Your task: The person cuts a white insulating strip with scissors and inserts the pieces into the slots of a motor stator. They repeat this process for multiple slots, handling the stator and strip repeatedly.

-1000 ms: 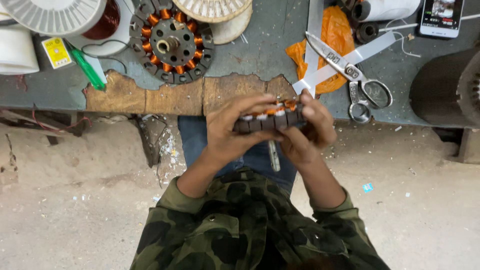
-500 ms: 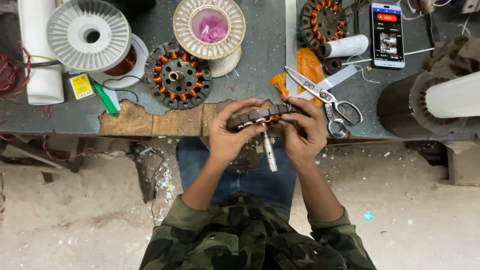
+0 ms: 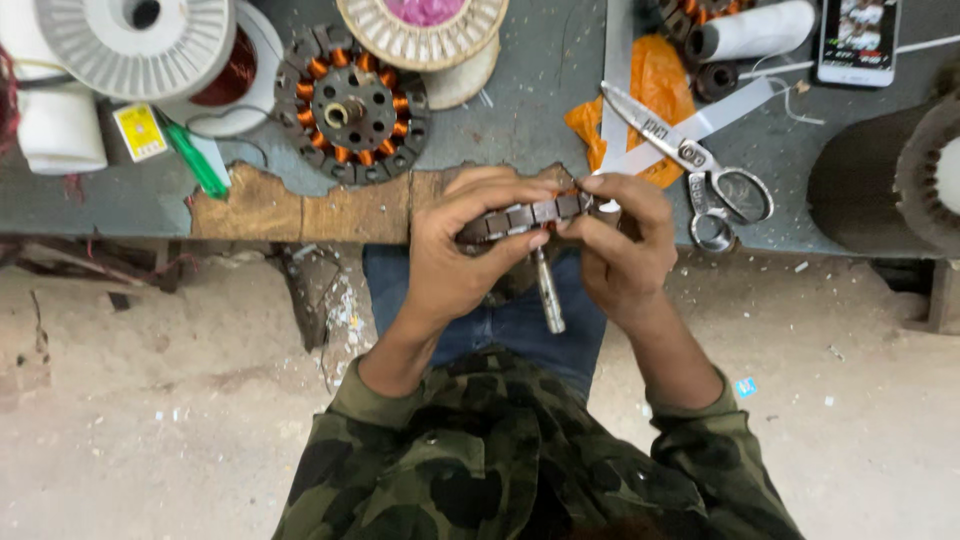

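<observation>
The dark round metal stator with copper windings (image 3: 525,218) is mostly hidden between both hands; left hand (image 3: 465,255) and right hand (image 3: 625,245) grip its rim.

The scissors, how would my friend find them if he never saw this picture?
Start at the grey workbench along the top. Right of the hands, beside an orange plastic bag, lie the scissors. They alone are shiny metal, with two finger loops pointing toward the bench edge.

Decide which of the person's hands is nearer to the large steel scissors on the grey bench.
Right. The right hand lies just left of the steel scissors; the left hand sits farther left.
</observation>
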Available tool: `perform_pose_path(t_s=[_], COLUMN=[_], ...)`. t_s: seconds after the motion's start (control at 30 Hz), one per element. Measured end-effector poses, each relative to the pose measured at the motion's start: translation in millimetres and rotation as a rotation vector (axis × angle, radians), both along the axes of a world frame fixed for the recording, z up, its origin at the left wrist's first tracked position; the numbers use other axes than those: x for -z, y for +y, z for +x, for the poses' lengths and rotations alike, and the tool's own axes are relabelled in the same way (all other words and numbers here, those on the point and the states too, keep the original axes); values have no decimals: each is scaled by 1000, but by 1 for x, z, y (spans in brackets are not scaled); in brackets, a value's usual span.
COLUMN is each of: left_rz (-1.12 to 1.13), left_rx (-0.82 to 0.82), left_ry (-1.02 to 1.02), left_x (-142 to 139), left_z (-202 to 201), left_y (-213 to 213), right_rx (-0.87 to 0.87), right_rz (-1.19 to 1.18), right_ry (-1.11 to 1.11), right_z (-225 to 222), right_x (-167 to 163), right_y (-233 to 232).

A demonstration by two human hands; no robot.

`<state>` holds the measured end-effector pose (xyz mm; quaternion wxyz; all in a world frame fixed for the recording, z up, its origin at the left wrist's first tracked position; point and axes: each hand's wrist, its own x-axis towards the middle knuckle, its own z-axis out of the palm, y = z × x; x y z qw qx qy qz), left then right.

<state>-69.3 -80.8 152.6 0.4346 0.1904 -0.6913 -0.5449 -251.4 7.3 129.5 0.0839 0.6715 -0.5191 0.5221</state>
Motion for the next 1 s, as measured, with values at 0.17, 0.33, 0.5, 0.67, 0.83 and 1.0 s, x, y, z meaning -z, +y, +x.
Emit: perform_pose_path(t_s=[0.17,0.33,0.5,0.67,0.83,1.0], left_rz=[89,-224,-605,-685,-810,-1005], left_rx=[-57,-243,-326,-380,-710,-41], left_ry=[-12,-163,-353,-379,-59,-945], left_x=[-4,-18,-27,-9,21,40], left_z=[-4,-9,-26,-32,-26,-29], left_y=[3,-8,-29,-35,-8,36], right_rx=[-7,-10,223,451,382,339], right_rz=[92,235,288,437,568,651], right_ry=[24,6,-56,59,172,310], right_z=[3,-12,-48,-75,-71,-84], right_x=[-19,-39,-45,-49,-46,-63], right_y=[0,1,46,90,95,82])
